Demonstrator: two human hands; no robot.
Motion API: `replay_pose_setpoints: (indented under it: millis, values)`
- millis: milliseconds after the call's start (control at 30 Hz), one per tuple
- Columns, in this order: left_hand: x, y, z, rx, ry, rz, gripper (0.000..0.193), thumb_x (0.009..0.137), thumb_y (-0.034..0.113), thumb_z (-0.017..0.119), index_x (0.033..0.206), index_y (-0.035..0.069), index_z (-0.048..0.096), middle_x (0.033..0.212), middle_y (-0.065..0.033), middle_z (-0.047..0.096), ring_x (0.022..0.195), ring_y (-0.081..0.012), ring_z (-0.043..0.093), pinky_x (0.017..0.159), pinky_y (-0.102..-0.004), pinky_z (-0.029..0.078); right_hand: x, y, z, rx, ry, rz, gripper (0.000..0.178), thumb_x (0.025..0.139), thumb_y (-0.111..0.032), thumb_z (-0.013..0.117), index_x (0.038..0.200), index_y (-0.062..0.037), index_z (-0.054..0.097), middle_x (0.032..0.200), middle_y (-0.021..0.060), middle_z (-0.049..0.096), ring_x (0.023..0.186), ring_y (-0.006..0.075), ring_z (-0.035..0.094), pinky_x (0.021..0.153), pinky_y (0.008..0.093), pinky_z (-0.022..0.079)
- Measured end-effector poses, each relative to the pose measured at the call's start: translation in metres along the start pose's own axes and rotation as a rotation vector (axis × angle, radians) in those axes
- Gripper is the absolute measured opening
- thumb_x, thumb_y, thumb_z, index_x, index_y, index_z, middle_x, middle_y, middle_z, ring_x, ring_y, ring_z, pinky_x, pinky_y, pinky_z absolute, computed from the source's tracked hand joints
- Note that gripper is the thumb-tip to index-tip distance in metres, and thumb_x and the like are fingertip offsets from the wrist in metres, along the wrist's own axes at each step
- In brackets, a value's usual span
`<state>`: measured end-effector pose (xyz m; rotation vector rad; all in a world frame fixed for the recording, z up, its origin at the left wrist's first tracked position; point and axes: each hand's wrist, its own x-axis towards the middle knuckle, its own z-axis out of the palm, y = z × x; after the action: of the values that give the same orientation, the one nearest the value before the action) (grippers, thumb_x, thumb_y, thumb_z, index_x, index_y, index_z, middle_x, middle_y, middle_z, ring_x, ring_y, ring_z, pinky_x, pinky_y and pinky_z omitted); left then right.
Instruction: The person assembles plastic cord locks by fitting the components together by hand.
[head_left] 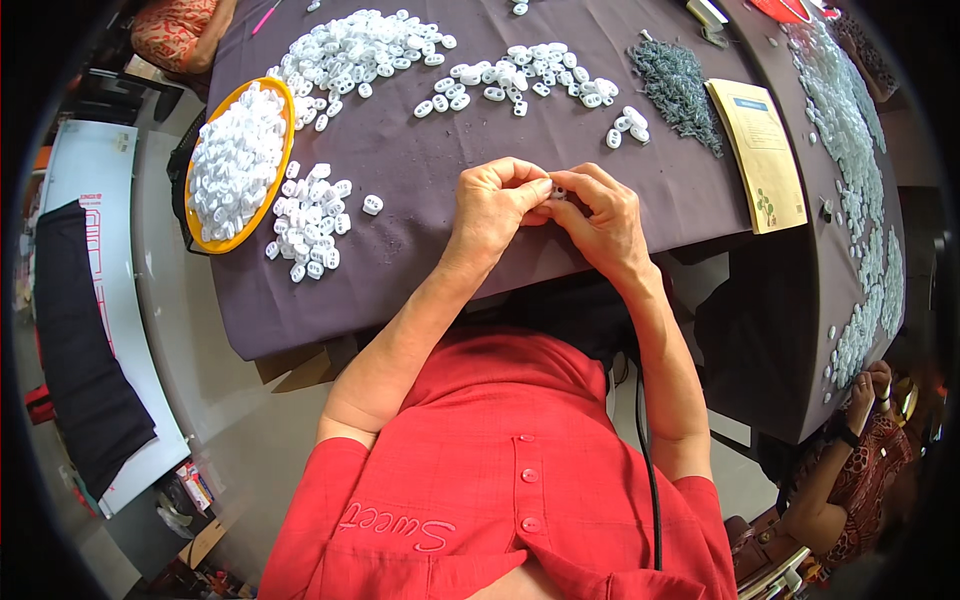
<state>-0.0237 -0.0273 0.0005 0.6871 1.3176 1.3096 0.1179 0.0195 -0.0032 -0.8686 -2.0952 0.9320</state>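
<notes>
White piece (559,191), small and dark-holed, sits at the meeting point of the two hands, above the near side of the dark cloth-covered tabletop (400,275). Right grip (606,215) clamped on it, thumb and forefinger. Left grip (495,207) has thumb and forefinger together right against the piece (anything pinched between them is hidden).

Left of the grip: one loose piece (373,205), then a small pile (312,222) of similar white pieces; farther left, an orange-yellow tray (220,246) heaped with more, at the tabletop edge. Beyond the left grip, off to the left: a large white heap (350,48). Straight beyond both: a scattered white cluster (535,68). Just beyond the right grip: a few white pieces (625,127), near a mound of dark grey-green bits (678,90).

Right of the right grip: a tan paper packet (750,130), well apart. Farther right: a long spread of pale translucent parts (840,130); a co-worker's hands (870,388) at its near end.
</notes>
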Motion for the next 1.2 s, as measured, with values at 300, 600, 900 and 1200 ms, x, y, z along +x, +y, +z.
replay_pose_setpoints:
  millis: [300, 600, 900, 1200]
  values:
    - [0.002, -0.002, -0.001, -0.027, -0.014, -0.025, 0.005, 0.081, 0.004, 0.060, 0.081, 0.000, 0.063, 0.072, -0.0041, 0.062, 0.062, -0.0096, 0.060, 0.055, -0.0215, 0.052, 0.000, 0.002, 0.003, -0.028, 0.021, -0.058, 0.020, 0.071, -0.003, 0.065, 0.090, -0.0005, 0.062, 0.076, 0.0087, 0.059, 0.066, 0.0207, 0.060, 0.058, 0.0281, 0.047]
    - [-0.001, -0.005, 0.003, 0.012, 0.053, 0.003, 0.004, 0.081, 0.001, 0.059, 0.080, -0.001, 0.062, 0.072, -0.0042, 0.062, 0.062, -0.0099, 0.060, 0.057, -0.0230, 0.053, -0.003, 0.002, 0.006, -0.047, 0.058, -0.082, 0.017, 0.072, -0.003, 0.063, 0.089, -0.0010, 0.062, 0.076, 0.0105, 0.058, 0.064, 0.0235, 0.060, 0.057, 0.0295, 0.047]
    - [-0.004, -0.004, 0.004, -0.110, 0.069, -0.024, 0.005, 0.079, 0.000, 0.060, 0.075, -0.002, 0.061, 0.070, -0.0053, 0.062, 0.059, -0.0089, 0.059, 0.056, -0.0220, 0.052, -0.006, 0.004, 0.015, -0.179, 0.109, -0.178, 0.016, 0.073, -0.003, 0.060, 0.089, -0.0032, 0.058, 0.076, 0.0100, 0.055, 0.065, 0.0275, 0.057, 0.056, 0.0341, 0.048]
    - [-0.003, -0.004, 0.001, -0.094, 0.106, -0.020, 0.006, 0.080, 0.000, 0.059, 0.074, -0.002, 0.061, 0.070, -0.0049, 0.062, 0.060, -0.0092, 0.059, 0.056, -0.0228, 0.053, -0.003, 0.004, 0.014, -0.163, 0.117, -0.167, 0.015, 0.073, -0.003, 0.060, 0.088, -0.0028, 0.059, 0.077, 0.0102, 0.056, 0.065, 0.0278, 0.057, 0.057, 0.0340, 0.048]
